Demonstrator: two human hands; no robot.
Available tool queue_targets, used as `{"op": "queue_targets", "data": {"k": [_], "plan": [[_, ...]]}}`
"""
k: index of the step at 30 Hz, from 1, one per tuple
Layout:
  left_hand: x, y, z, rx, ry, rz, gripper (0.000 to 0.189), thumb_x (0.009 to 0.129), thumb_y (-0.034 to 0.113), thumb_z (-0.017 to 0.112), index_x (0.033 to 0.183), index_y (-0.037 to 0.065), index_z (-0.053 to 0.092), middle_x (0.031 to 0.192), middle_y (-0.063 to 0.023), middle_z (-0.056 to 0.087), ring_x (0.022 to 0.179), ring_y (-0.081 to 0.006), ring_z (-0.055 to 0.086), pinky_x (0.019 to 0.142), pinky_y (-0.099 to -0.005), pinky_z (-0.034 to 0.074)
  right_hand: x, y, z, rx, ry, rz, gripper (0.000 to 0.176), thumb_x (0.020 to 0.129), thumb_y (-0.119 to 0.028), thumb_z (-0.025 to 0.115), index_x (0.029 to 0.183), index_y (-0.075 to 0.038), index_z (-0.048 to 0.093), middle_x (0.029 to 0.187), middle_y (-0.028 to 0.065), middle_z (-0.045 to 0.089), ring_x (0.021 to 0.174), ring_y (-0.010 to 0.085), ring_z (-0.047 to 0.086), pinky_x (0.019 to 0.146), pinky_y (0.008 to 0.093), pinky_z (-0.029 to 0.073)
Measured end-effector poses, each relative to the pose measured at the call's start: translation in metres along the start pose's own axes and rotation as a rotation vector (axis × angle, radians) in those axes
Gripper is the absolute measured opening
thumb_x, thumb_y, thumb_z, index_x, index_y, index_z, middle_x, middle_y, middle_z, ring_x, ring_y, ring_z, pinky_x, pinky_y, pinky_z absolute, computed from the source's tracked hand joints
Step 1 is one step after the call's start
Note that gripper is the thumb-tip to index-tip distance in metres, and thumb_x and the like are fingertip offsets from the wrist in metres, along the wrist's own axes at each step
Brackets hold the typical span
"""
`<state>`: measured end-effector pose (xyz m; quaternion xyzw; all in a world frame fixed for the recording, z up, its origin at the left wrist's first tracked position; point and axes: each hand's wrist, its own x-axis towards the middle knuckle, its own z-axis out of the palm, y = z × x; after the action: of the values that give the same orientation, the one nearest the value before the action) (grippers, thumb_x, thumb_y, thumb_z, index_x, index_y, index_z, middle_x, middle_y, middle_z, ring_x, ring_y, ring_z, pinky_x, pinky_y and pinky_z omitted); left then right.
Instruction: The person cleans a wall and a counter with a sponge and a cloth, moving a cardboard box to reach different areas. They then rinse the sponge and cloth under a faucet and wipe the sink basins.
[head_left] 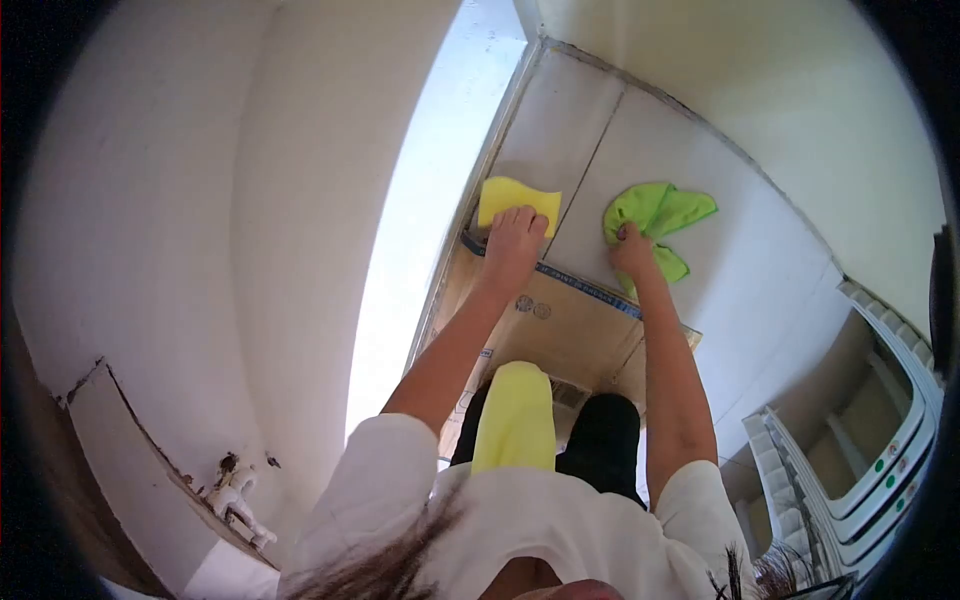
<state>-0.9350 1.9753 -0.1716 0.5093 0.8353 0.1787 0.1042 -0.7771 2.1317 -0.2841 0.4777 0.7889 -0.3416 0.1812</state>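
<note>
Tiles (680, 140), yellow cloth (518, 193) in closed left hand (515, 245), green cloth (662, 208) in closed right hand (633, 252)

Pale walls (800, 110) and floor tiles (670, 140) show a room, kind unclear.

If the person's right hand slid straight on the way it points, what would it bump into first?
The right hand already has the green cloth; past it, bare floor tiles, then probably the wall near the corner. Depth is unclear.
</note>
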Motion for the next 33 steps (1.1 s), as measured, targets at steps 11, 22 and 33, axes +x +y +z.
{"op": "queue_targets", "data": {"k": [11, 22, 33], "plan": [[-0.017, -0.028, 0.03, -0.002, 0.083, -0.473, 0.032, 0.078, 0.005, 0.05, 0.11, 0.001, 0.051, 0.11, -0.0175, 0.051, 0.105, -0.0325, 0.048, 0.09, -0.0417, 0.037, -0.021, -0.155, 0.005, 0.037, 0.252, -1.099, 0.034, 0.078, -0.012, 0.046, 0.109, 0.0, 0.055, 0.121, 0.0152, 0.048, 0.116, 0.0286, 0.044, 0.097, 0.0441, 0.035], [0.077, -0.058, 0.041, -0.009, 0.024, -0.301, 0.041, 0.084, 0.005, 0.043, 0.124, -0.005, 0.039, 0.123, -0.0231, 0.043, 0.112, -0.0343, 0.045, 0.091, -0.0378, 0.042, 0.049, -0.165, 0.026, 0.024, 0.331, -0.809, 0.047, 0.079, -0.01, 0.045, 0.125, -0.001, 0.044, 0.133, 0.008, 0.039, 0.125, 0.0232, 0.035, 0.105, 0.0371, 0.025], [0.198, -0.064, 0.06, 0.147, 0.058, -0.271, 0.038, 0.085, 0.008, 0.042, 0.121, -0.006, 0.039, 0.106, -0.0255, 0.056, 0.088, -0.0372, 0.06, 0.073, -0.0434, 0.05, 0.155, -0.174, -0.041, -0.084, 0.489, -0.913, 0.049, 0.08, -0.016, 0.049, 0.126, -0.005, 0.041, 0.126, 0.0084, 0.044, 0.121, 0.0237, 0.039, 0.102, 0.0374, 0.029]]}}
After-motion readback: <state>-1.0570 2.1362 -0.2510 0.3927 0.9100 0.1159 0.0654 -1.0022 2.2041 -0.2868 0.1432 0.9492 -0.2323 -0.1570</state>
